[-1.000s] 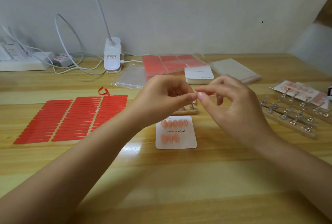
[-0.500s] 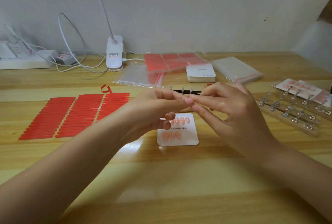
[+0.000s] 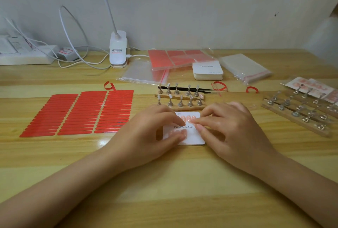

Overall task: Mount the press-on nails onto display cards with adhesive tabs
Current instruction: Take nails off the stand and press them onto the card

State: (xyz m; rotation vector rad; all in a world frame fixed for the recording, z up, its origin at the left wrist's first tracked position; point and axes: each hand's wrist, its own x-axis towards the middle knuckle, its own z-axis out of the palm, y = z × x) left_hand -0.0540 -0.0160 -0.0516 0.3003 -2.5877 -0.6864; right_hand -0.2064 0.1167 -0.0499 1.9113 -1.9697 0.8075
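A white display card [image 3: 190, 140] printed "Handmade Nail" lies flat on the wooden table [image 3: 164, 182]. It carries an upper row of pink press-on nails [image 3: 189, 118] and a lower row [image 3: 176, 132]. My left hand [image 3: 151, 132] rests on the card's left side, one fingertip at the upper row and another beside the lower row. My right hand [image 3: 232, 129] comes from the right, its fingertips pressing on the card beside the upper row, almost touching the left index fingertip. Whatever sits under the fingertips is hidden. Red adhesive tab sheets [image 3: 78, 114] lie to the left.
Just behind the card stands a wooden nail stand [image 3: 180, 102] with metal pegs, with black tweezers [image 3: 190, 88] beyond it. More peg stands [image 3: 300, 112] sit at the right. Plastic bags, a card stack [image 3: 207, 71], a lamp base [image 3: 118, 50] and cables line the back.
Both hands have come down from mid-air, where their fingertips pinched something small together, onto the card. The peg stand behind the card is now uncovered.
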